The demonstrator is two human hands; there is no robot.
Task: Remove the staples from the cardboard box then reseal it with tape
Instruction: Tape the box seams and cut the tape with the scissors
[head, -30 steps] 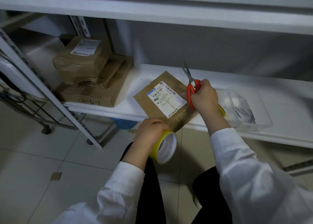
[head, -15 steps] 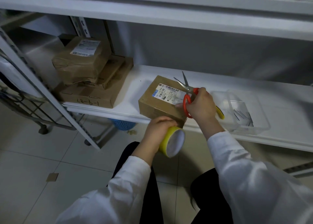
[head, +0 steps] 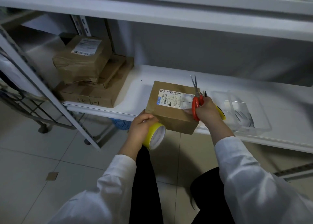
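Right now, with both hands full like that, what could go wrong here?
The box sits at the shelf's front edge, one corner seemingly past it; a push could tip it off. The right hand grips scissors with blades slightly apart by the label; they could nick it. The left hand grips the tape, so neither hand is free to steady.

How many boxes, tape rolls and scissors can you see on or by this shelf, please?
Boxes: 4 (front box; top box, middle box and bottom box stacked at left)
Tape rolls: 1, the yellow tape roll
Scissors: 1, the red-handled scissors
Total: 6
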